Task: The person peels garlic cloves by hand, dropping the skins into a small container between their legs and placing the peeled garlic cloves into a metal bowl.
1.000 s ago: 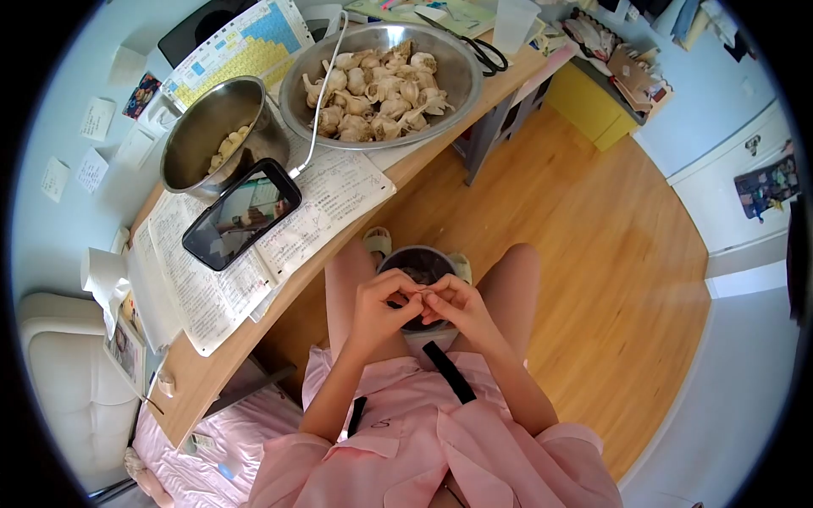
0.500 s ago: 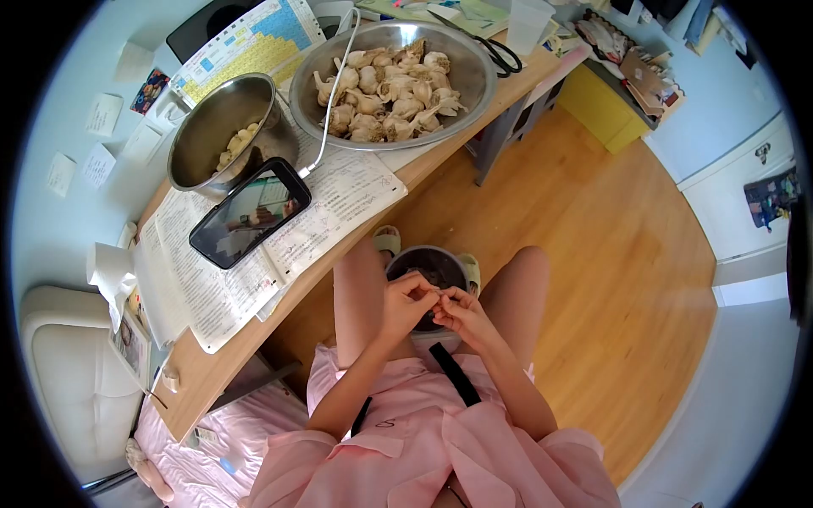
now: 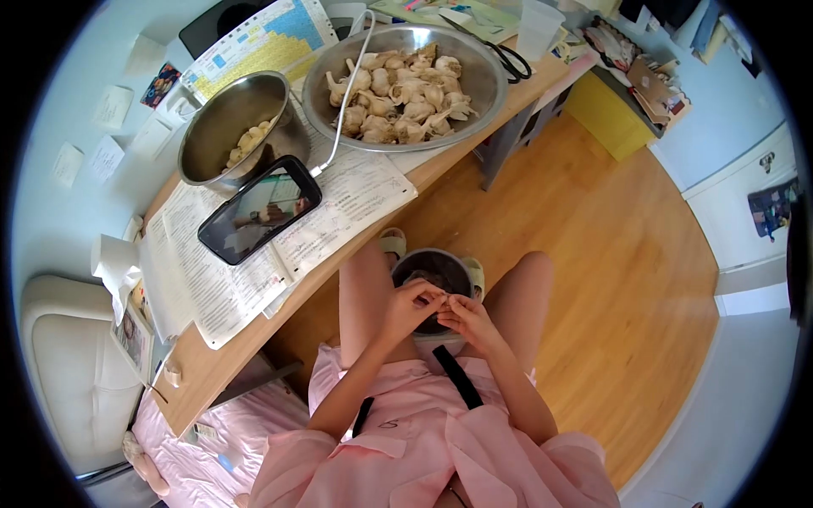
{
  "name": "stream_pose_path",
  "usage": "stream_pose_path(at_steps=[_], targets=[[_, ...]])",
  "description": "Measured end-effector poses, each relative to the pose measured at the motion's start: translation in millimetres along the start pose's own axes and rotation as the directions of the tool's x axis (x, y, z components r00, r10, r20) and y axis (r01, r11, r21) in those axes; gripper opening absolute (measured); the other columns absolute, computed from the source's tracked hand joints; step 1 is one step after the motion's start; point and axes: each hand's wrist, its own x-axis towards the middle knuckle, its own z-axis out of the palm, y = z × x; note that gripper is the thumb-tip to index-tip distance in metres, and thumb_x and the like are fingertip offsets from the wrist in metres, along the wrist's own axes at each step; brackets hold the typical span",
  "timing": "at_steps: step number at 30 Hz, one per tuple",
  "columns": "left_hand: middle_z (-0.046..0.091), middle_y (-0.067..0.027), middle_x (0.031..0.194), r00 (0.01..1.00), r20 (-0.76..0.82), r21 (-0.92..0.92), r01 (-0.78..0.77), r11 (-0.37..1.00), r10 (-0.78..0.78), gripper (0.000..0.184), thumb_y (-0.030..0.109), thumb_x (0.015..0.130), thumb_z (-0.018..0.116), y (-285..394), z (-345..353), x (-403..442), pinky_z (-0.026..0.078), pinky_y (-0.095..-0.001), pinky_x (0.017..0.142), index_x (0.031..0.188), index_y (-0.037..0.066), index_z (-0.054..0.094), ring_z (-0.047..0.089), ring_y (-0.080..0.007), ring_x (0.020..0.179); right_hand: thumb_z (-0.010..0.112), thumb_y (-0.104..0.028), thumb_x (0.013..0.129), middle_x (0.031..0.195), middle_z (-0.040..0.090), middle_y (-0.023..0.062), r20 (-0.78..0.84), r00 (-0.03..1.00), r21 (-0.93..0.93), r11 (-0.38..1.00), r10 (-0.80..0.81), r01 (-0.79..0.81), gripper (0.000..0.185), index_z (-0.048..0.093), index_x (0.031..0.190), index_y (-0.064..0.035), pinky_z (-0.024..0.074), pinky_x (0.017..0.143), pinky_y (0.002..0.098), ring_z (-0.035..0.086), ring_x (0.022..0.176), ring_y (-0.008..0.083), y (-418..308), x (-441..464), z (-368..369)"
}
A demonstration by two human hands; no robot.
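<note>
Both left hand [image 3: 410,310] and right hand [image 3: 471,322] above bin [image 3: 460,269], fingers [image 3: 430,290] together.

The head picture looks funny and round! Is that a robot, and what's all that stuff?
No robot here. A person wears a camera on their head, looking down, so you see their own two bare hands. The edges look curved and dark.

The left hand and right hand meet over a dark bin between the knees. Their fingertips seem pinched together; whatever they hold is too small to make out.

On the desk, a wide metal bowl holds garlic bulbs, and a deeper metal pot holds pale cloves. A phone with a white cable lies on written papers.
</note>
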Motion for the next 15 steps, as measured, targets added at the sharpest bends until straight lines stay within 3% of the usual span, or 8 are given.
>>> stream_pose_path(at_steps=[1, 4, 8, 11, 14, 15], targets=[[0.065, -0.0069, 0.080, 1.000, -0.009, 0.010, -0.002, 1.000, 0.003, 0.010, 0.006, 0.079, 0.069, -4, 1, 1, 0.053, -0.0238, 0.064, 0.086, -0.002, 0.065, 0.064, -0.0124, 0.071, 0.055, -0.027, 0.093, 0.090, 0.064, 0.0062, 0.028, 1.000, 0.006, 1.000, -0.002, 0.002, 0.026, 0.058, 0.104, -0.0031, 0.0540, 0.077, 0.0274, 0.064, 0.082, 0.0131, 2, 4, -6], [0.066, -0.0071, 0.080, 0.991, -0.017, -0.285, 0.123, 0.951, -0.134, 0.009, 0.005, 0.080, 0.067, -13, 5, -2, 0.052, -0.0232, 0.065, 0.086, -0.001, 0.065, 0.064, -0.0127, 0.072, 0.055, -0.029, 0.093, 0.090, 0.064, 0.0059, 0.068, 0.997, -0.027, 0.999, 0.033, -0.031, 0.028, 0.059, 0.104, -0.0032, 0.0537, 0.078, 0.0270, 0.063, 0.083, 0.0130, 2, 9, -14], [0.065, -0.0065, 0.081, 0.996, -0.015, -0.159, 0.079, 0.984, -0.083, 0.007, 0.004, 0.081, 0.066, -37, 8, -6, 0.050, -0.0238, 0.065, 0.085, -0.001, 0.065, 0.063, -0.0127, 0.073, 0.057, -0.025, 0.092, 0.093, 0.064, 0.0066, 0.025, 0.999, -0.202, 0.979, 0.026, -0.020, 0.031, 0.058, 0.111, 0.0000, 0.0534, 0.079, 0.0264, 0.063, 0.086, 0.0133, 0, 12, -14], [0.064, -0.0057, 0.082, 0.998, -0.028, -0.030, 0.056, 0.998, -0.057, 0.008, 0.004, 0.081, 0.066, -41, 10, -6, 0.049, -0.0243, 0.068, 0.085, -0.002, 0.065, 0.061, -0.0122, 0.077, 0.061, -0.019, 0.090, 0.098, 0.064, 0.0072, 0.031, 0.987, -0.359, 0.920, -0.159, 0.159, 0.033, 0.057, 0.114, 0.0027, 0.0530, 0.080, 0.0257, 0.062, 0.087, 0.0130, 16, 19, -20], [0.065, -0.0077, 0.080, 0.997, -0.045, -0.009, 0.067, 0.998, -0.067, 0.007, 0.004, 0.081, 0.065, -48, 15, -4, 0.050, -0.0252, 0.067, 0.085, -0.002, 0.065, 0.063, -0.0143, 0.074, 0.064, -0.016, 0.088, 0.098, 0.063, 0.0066, -0.006, 0.971, -0.402, 0.890, -0.237, 0.215, 0.034, 0.057, 0.114, 0.0029, 0.0522, 0.078, 0.0236, 0.060, 0.088, 0.0103, 34, 31, -43], [0.066, -0.0089, 0.079, 0.994, -0.072, -0.029, 0.076, 0.997, -0.078, 0.007, 0.004, 0.080, 0.064, -55, 18, -4, 0.050, -0.0254, 0.066, 0.085, -0.002, 0.065, 0.064, -0.0155, 0.072, 0.064, -0.016, 0.088, 0.098, 0.063, 0.0066, -0.058, 0.965, -0.342, 0.913, -0.255, 0.221, 0.032, 0.058, 0.114, 0.0025, 0.0520, 0.078, 0.0235, 0.060, 0.089, 0.0106, 32, 29, -39]])
